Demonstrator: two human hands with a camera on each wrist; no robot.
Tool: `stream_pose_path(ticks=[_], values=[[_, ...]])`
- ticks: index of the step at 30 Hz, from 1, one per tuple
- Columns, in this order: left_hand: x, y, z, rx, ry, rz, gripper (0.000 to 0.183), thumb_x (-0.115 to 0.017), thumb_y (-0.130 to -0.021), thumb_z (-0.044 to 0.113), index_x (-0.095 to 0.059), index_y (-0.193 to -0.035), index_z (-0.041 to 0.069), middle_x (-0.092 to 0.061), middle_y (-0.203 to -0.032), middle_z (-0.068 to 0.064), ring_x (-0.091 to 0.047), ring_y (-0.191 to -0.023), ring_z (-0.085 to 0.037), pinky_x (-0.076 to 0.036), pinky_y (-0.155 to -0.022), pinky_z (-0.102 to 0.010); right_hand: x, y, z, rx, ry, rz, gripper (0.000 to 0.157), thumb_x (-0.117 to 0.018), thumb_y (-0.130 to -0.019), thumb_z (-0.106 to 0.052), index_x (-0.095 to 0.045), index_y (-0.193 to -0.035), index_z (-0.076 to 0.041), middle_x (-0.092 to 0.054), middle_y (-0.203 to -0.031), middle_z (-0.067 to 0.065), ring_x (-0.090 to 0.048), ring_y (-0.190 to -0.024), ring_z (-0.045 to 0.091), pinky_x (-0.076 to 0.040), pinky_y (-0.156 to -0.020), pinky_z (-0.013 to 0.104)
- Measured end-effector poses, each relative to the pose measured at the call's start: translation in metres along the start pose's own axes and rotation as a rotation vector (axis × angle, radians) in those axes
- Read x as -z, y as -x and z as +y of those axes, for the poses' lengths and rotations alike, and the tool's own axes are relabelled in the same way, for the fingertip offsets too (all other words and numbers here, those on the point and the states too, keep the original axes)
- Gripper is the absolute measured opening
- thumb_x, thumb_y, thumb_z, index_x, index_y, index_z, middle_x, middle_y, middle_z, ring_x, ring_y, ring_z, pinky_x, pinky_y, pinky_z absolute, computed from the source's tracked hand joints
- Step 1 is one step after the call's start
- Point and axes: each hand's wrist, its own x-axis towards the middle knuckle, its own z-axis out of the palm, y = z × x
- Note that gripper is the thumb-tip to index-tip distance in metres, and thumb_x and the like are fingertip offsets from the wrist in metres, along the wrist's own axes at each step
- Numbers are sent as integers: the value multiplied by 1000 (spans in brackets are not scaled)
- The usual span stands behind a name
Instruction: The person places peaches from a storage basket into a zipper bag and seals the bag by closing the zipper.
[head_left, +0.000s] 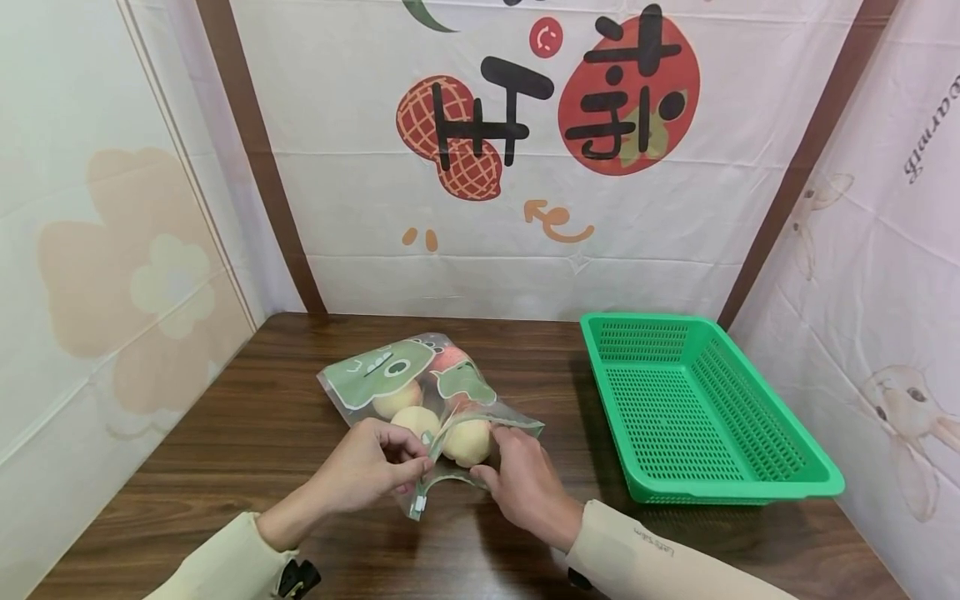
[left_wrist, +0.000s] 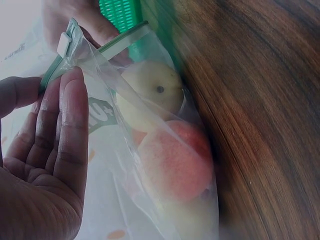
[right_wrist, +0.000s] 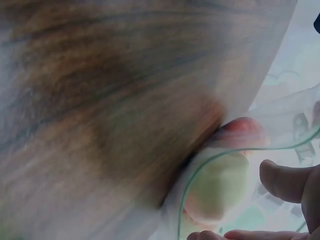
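A clear zip bag [head_left: 420, 371] with a green dinosaur print lies on the brown table, with several peaches inside. My left hand [head_left: 375, 462] pinches the green-edged rim beside the white slider [head_left: 420, 503]; the pinch also shows in the left wrist view, where the hand [left_wrist: 45, 135] is close up. At the bag's parted mouth is my right hand [head_left: 525, 479], fingers beside a pale peach [head_left: 468, 442] and thumb just below it. In the right wrist view, the thumb [right_wrist: 285, 182] stands apart from that peach [right_wrist: 220, 187]. A redder peach [left_wrist: 177, 160] sits behind the clear film.
A green perforated plastic basket [head_left: 675, 417] stands on the table at the right. Printed cloth [head_left: 345, 167] hangs behind the table [head_left: 247, 425] and along both sides.
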Motion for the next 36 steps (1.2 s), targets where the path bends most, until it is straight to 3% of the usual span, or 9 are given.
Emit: stream_pose_path(ticks=[5, 11, 19, 24, 30, 36], values=[[0, 0, 1, 6, 2, 0, 12, -79, -89, 11, -75, -81, 4, -66, -64, -5, -56, -56, -5, -45, -47, -19, 12, 4, 0, 36, 2, -23, 44, -85, -86, -19, -67, -123, -1, -71, -118, 15, -68, -111, 30, -57, -90, 46], [0, 1, 1, 14, 7, 4, 11, -79, -88, 10, -75, -80, 5, -66, -65, -5, -56, -56, -5, -44, -48, -18, 27, 8, 2, 78, 41, -38, 44, -84, -87, -22, -70, -124, -2, -72, -121, 12, -68, -113, 27, -57, -91, 45], [0, 3, 1, 6, 5, 4, 11, -79, -88, 10, -75, -80, 4, -66, -64, -3, -56, -56, -5, -43, -48, -18, 41, 9, 9, 149, 106, 86, 33, -87, -83, -23, -76, -112, -9, -75, -109, 5, -72, -90, 18, -60, -76, 36], [0, 3, 0, -5, -1, 2, 11, -79, -88, 10, -75, -80, 5, -66, -64, -1, -57, -56, -5, -45, -48, -18, 48, 9, 14, 160, 97, 142, 27, -89, -81, -20, -77, -104, -12, -74, -97, 0, -65, -71, 5, -56, -65, 26], [1, 4, 0, -5, -3, -1, 12, -78, -89, 10, -74, -80, 3, -66, -64, -1, -57, -56, -5, -46, -47, -19, 55, 6, 24, 162, 102, 209, 27, -91, -77, -13, -75, -98, -9, -70, -87, -1, -63, -69, 7, -55, -62, 26], [1, 4, 1, 2, -4, 0, 12, -78, -89, 10, -74, -80, 3, -65, -64, -1, -57, -56, -5, -46, -48, -19, 55, 2, 33, 147, 196, 208, 30, -91, -76, -8, -74, -100, -12, -70, -90, 1, -64, -73, 14, -55, -61, 31]])
